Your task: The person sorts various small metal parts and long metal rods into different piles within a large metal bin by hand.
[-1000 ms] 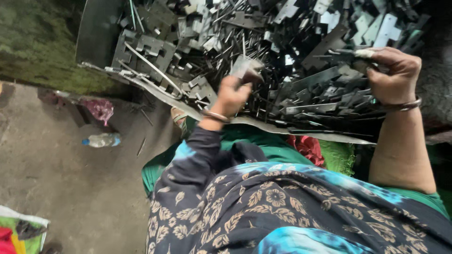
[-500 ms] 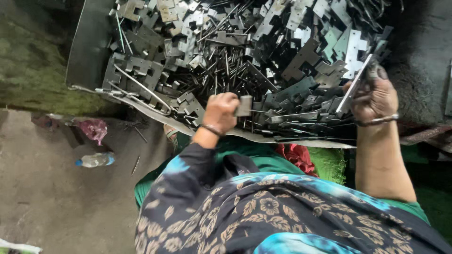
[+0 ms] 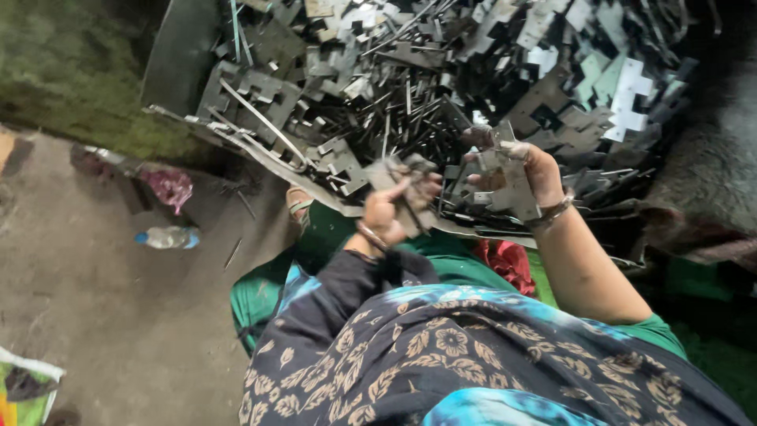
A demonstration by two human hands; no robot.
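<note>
Grey concrete floor (image 3: 102, 315); plastic bottle (image 3: 167, 237), pink rag (image 3: 169, 188), heaped metal offcuts (image 3: 441, 87) apparently on a sheet

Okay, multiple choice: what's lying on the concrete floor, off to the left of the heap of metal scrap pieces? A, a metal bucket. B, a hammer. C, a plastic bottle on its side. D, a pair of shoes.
C: a clear plastic bottle lies on its side on the grey floor, left of the pile of metal pieces that both hands work at.

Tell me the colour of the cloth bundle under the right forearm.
Red cloth bundle, seen in the head view, beside green fabric.
</note>
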